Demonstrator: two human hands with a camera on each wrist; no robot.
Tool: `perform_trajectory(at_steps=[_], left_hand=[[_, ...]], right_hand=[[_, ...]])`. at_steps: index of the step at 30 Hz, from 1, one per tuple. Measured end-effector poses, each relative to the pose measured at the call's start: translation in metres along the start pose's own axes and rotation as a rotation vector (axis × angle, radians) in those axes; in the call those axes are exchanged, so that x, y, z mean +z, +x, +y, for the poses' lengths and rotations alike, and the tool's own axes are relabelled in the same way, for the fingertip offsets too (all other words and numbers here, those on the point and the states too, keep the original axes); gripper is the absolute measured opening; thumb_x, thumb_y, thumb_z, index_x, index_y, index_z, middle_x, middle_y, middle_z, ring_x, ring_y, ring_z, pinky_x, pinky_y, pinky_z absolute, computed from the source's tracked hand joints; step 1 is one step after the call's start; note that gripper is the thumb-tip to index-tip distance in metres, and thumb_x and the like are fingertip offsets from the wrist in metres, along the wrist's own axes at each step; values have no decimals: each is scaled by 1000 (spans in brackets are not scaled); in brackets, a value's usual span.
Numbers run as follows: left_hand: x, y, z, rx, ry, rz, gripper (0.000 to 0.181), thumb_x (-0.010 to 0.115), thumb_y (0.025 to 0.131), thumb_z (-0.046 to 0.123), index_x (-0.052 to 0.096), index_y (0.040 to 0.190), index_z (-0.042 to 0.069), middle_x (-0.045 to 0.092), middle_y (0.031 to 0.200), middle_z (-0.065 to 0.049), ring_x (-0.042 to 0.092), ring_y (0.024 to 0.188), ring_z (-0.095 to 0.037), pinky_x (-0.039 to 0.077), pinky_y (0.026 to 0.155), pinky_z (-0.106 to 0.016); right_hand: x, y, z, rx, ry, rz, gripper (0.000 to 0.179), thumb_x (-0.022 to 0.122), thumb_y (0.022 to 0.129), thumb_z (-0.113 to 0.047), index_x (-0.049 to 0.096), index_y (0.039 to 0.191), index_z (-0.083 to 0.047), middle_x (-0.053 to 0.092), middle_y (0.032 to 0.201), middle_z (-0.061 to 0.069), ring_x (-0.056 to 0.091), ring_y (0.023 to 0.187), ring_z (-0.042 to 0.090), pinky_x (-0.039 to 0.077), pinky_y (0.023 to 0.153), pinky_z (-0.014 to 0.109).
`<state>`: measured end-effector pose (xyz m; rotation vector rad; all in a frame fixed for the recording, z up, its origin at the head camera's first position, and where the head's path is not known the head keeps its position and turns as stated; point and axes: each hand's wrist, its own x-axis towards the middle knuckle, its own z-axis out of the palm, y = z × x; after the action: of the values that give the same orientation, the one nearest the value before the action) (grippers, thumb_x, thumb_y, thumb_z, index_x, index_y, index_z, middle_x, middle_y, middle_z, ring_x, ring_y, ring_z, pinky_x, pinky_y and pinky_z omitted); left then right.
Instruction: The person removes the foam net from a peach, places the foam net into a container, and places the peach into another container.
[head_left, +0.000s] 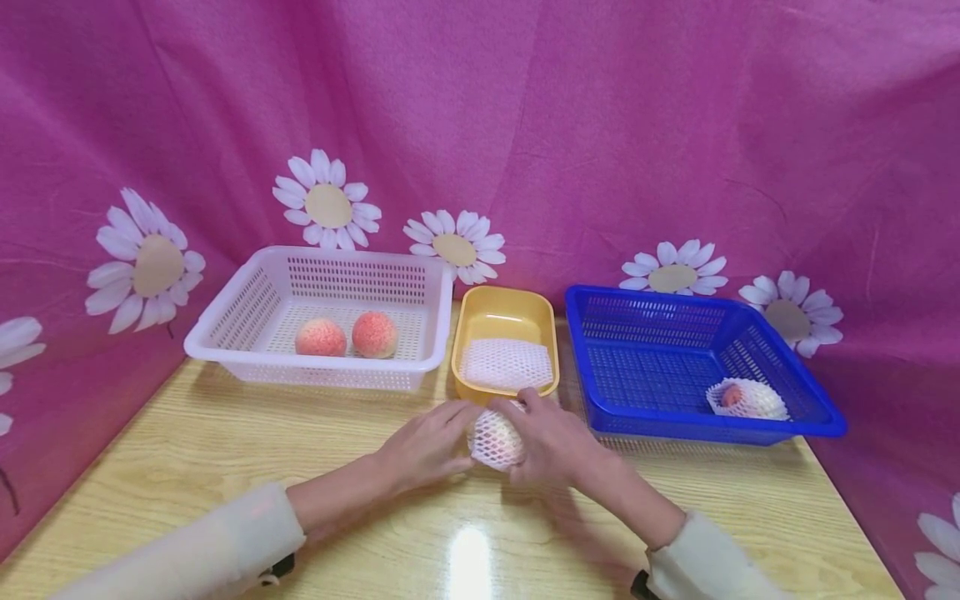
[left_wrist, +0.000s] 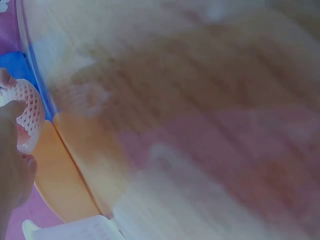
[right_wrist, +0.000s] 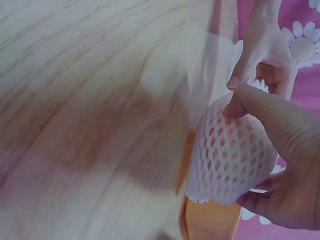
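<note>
A peach (head_left: 497, 439) in a white foam net sleeve is held between both hands above the wooden table, just in front of the yellow tray. My right hand (head_left: 553, 437) grips it from the right; in the right wrist view the thumb (right_wrist: 245, 102) lies across the net and fingers bend under the far side. On the other side, my left hand (head_left: 423, 446) holds the sleeve's end, thumb and fingers bent around its edge. Through the mesh of the net (right_wrist: 232, 155), reddish and yellowish skin shows. Part of the left hand falls outside the left wrist view.
White foam nets (head_left: 510, 364) lie in the yellow tray (head_left: 507, 293). To its left, a white basket (head_left: 315, 365) holds two bare peaches (head_left: 375, 334). A blue basket (head_left: 675, 422) on the right contains a netted peach (head_left: 761, 401). Behind hangs a pink flowered cloth (head_left: 525, 125).
</note>
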<state>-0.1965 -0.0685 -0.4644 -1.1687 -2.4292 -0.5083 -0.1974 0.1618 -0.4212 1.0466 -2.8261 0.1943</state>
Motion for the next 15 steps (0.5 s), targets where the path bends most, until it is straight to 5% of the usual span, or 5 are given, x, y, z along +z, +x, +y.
perform_trajectory(at_steps=[15], left_hand=[[4, -4, 0, -43, 3, -17, 66, 85, 78, 32, 58, 129, 0, 63, 122, -12, 62, 110, -23, 53, 94, -33]], right_hand=[[1, 1, -4, 34, 15, -49, 90, 88, 63, -37, 50, 143, -22, 55, 112, 12, 59, 90, 25, 54, 63, 39]])
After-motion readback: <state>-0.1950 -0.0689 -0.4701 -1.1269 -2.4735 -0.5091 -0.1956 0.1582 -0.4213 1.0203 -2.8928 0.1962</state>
